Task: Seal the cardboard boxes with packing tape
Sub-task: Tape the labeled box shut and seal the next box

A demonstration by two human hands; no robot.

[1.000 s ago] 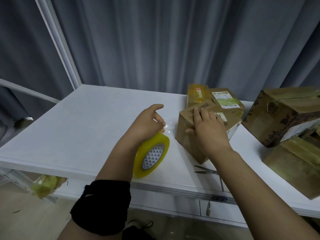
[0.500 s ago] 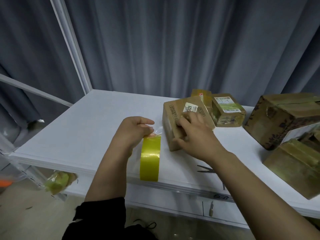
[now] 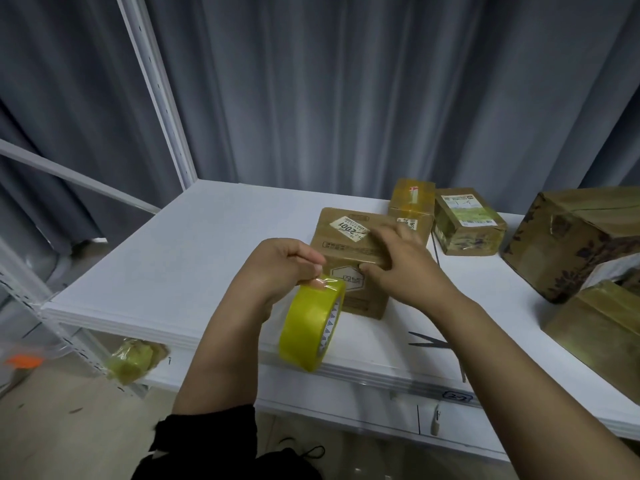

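Note:
A small brown cardboard box (image 3: pixel 349 244) with a white label on top stands on the white table (image 3: pixel 207 258). My right hand (image 3: pixel 403 268) lies on its top and front right edge, fingers spread and blurred. My left hand (image 3: pixel 280 271) is closed on a yellow roll of packing tape (image 3: pixel 311 327), which hangs over the table's front edge just left of the box. A clear strip of tape runs from the roll's top toward the box's front face.
Two small taped boxes (image 3: pixel 412 202) (image 3: pixel 467 221) sit behind the held box. A large box (image 3: pixel 571 237) and another box (image 3: pixel 602 330) fill the right side. Scissors (image 3: pixel 433 342) lie near the front edge. A second tape roll (image 3: pixel 133 358) sits below the table at left.
The box has been turned so its labelled face is up and squared to me. My left hand with the roll has shifted right, close to the box's front.

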